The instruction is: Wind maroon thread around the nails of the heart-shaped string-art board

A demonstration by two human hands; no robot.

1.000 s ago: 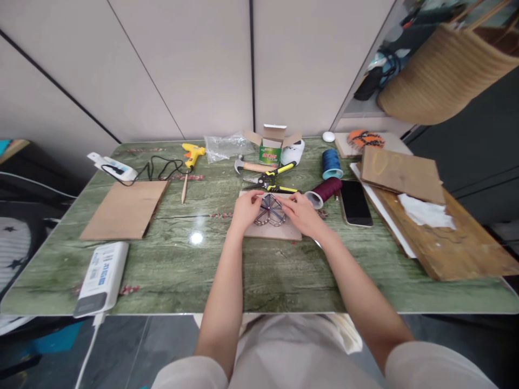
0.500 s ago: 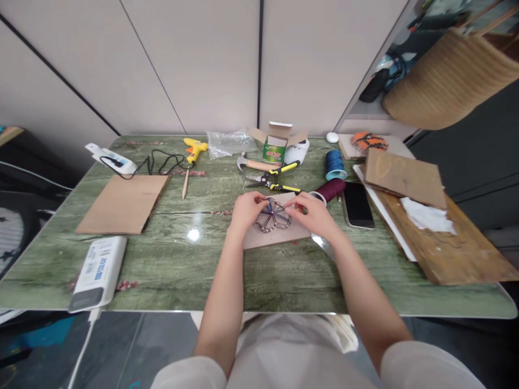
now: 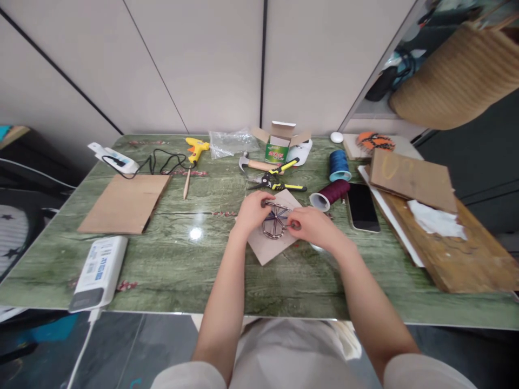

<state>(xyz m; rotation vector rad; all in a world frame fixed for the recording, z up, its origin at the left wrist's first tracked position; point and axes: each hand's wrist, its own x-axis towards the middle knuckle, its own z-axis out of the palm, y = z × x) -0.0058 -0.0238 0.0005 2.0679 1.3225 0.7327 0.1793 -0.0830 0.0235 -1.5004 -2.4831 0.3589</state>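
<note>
A small pale board [image 3: 263, 251] lies turned like a diamond in front of me. On it stands a ring of nails [image 3: 275, 219] with dark threads crossing at its centre like wheel spokes. My left hand [image 3: 254, 210] has its fingers closed on the nails at the ring's upper left edge. At the right edge, my right hand [image 3: 310, 224] is pinched together close to the nails; whatever lies between its fingertips is too small to make out. Just beyond are yellow-and-black pliers [image 3: 279, 187] and a maroon thread spool [image 3: 332, 193].
A claw hammer [image 3: 259, 165], an opened green box [image 3: 278, 151] and a blue thread spool [image 3: 339, 165] stand farther back. At right lie a phone [image 3: 364, 208] and stacked boards [image 3: 470, 259]. Leftward are a yellow glue gun [image 3: 197, 148], cardboard [image 3: 125, 202] and a power bank [image 3: 101, 270].
The board and nail ring have turned on the table, a corner now pointing toward me. My right hand has moved slightly down and its fingers have closed more tightly.
</note>
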